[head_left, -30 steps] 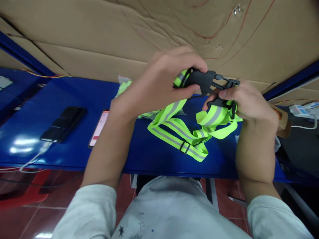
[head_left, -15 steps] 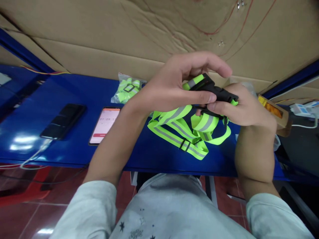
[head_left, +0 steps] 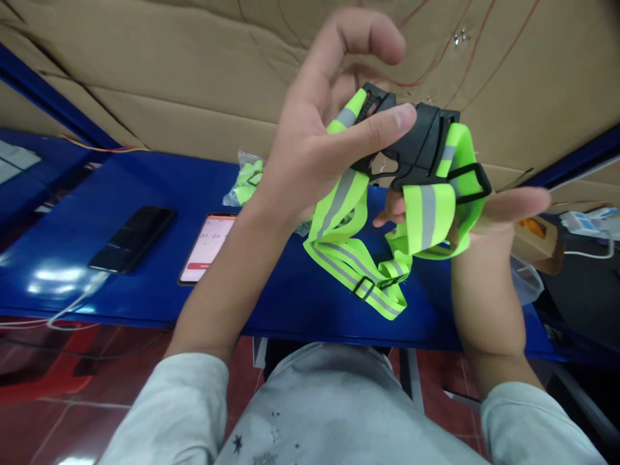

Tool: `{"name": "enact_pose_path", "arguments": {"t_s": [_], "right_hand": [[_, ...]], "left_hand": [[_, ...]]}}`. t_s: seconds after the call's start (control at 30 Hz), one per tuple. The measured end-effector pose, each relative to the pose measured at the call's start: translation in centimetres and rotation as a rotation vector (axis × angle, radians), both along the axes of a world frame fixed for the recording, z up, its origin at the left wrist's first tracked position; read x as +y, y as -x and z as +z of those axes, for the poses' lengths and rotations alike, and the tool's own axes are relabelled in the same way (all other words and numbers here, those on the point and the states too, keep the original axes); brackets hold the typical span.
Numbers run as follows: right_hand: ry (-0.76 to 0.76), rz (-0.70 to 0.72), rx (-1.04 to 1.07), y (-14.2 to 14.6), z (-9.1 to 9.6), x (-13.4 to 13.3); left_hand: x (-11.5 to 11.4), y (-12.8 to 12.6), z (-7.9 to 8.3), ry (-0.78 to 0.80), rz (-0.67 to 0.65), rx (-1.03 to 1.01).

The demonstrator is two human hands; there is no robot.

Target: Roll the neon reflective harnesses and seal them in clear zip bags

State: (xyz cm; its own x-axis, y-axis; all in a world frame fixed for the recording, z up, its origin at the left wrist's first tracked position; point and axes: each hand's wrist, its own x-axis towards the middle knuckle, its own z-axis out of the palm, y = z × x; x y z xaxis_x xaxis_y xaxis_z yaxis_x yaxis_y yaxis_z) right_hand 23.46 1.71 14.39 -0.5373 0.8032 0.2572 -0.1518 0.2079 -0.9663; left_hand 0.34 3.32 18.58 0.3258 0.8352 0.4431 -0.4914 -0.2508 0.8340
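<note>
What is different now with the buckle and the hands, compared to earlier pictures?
The black buckle, its halves apart a second ago, now looks joined. The left hand lifted it higher; the right hand opened, its thumb letting go. The lit phone stayed put.

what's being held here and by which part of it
Left hand holds the black buckle by its left half. Right hand is partly behind the neon strap; hold unclear.

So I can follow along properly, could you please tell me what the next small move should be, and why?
Probably close the right hand on the looped yellow-green strap: that hand's thumb points away, whereas the left hand has its thumb across the black buckle, whose halves appear joined.
</note>
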Motion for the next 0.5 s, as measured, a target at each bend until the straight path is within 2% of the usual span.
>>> {"name": "enact_pose_path", "arguments": {"t_s": [0.07, 0.13, 0.27, 0.4, 0.5], "right_hand": [[0.01, -0.067, -0.001, 0.5, 0.1, 0.1], [0.032, -0.211, 0.001, 1.2, 0.7, 0.0], [0.038, -0.493, 0.075, 2.2, 1.7, 0.1], [0.028, -0.74, 0.226, 2.3, 1.8, 1.2], [-0.012, -0.851, 0.31, 2.4, 1.9, 1.5]], "left_hand": [[0.7, 0.2, -0.4, -0.056, 0.003, 0.021], [1.4, 0.3, -0.8, -0.116, -0.001, 0.104], [1.8, -0.1, -1.4, -0.114, -0.018, 0.24], [1.7, -0.4, -1.7, -0.124, -0.166, 0.353], [2.0, -1.0, -2.2, -0.019, -0.274, 0.264]]}}
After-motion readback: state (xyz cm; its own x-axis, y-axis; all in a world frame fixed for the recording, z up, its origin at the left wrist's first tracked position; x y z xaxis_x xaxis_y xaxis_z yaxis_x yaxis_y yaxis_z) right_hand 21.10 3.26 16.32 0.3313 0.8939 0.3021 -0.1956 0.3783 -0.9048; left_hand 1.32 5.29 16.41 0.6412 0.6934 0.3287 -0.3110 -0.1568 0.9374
